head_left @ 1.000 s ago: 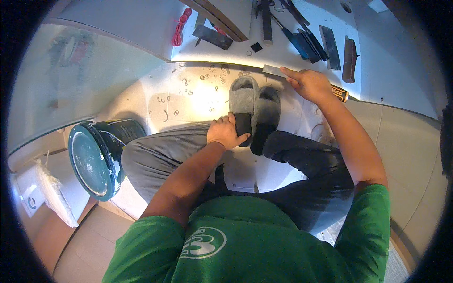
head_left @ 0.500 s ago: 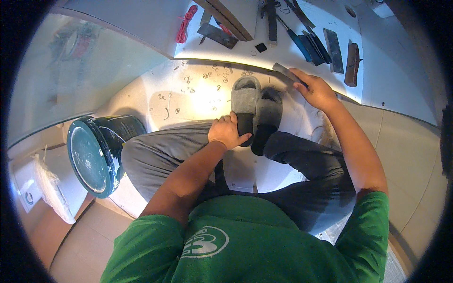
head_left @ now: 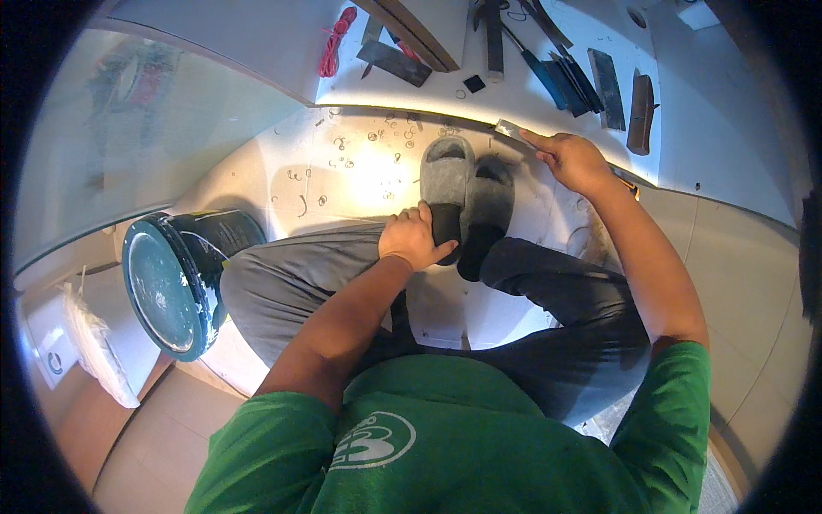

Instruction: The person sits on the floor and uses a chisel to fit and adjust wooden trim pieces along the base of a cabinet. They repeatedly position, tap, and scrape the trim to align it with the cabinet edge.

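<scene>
My right hand point(head_left: 571, 160) grips a thin flat metal blade point(head_left: 512, 130) at the lit front edge of the white shelf point(head_left: 411, 94). A partly hidden yellow-and-black object point(head_left: 628, 187) shows behind that hand. Below and to the left, my left hand point(head_left: 408, 236) is wrapped over my left foot in a black sock point(head_left: 445, 230). Both feet are in grey slippers point(head_left: 445, 171), side by side on the floor, where many small dark curled shavings point(head_left: 372, 137) are scattered.
On the shelf lie a red cord bundle point(head_left: 334, 43), dark-handled tools point(head_left: 556, 81), metal plates point(head_left: 606, 90), a wooden block point(head_left: 639, 114) and a long board point(head_left: 407, 30). A dark green bucket point(head_left: 167, 287) lies sideways left of my knee. A glass panel point(head_left: 111, 163) borders the left.
My right hand and the blade have shifted slightly, the blade tilting up more steeply and then back flatter. My left hand stays on the foot.
</scene>
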{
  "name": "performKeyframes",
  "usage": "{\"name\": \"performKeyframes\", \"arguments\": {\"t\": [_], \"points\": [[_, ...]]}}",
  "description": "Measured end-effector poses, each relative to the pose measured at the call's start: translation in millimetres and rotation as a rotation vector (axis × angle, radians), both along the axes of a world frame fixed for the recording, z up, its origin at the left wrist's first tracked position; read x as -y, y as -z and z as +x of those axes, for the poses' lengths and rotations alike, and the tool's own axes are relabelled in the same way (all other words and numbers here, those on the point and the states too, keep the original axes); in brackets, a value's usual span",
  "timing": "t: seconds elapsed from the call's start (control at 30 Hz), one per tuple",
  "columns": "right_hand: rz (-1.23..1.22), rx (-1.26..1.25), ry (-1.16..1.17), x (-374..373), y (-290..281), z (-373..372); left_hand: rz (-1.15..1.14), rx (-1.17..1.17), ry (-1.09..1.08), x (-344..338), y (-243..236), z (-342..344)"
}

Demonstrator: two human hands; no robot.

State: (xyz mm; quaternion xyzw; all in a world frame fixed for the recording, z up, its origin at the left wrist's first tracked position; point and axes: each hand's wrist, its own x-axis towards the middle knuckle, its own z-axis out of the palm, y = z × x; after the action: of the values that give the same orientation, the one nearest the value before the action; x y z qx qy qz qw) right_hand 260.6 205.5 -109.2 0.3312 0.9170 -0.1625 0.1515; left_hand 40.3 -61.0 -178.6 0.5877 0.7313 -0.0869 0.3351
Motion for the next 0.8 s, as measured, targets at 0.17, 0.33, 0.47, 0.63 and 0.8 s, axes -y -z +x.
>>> {"name": "performKeyframes", "arguments": {"t": [0.17,0.33,0.47,0.63,0.8], "points": [[0.002,0.028,0.052,4,-10,-7,0.033,-0.013,-0.007,3,3,-1],[0.081,0.015,0.028,3,-8,-7,0.015,-0.012,0.012,1,3,-1],[0.102,0.008,0.038,8,-10,-20,0.018,-0.021,0.017,2,4,0],[0.066,0.097,0.068,3,-22,-20,0.037,-0.020,0.011,5,9,-1],[0.088,0.095,0.053,4,-19,-17,0.058,-0.013,0.003,6,10,0]]}}
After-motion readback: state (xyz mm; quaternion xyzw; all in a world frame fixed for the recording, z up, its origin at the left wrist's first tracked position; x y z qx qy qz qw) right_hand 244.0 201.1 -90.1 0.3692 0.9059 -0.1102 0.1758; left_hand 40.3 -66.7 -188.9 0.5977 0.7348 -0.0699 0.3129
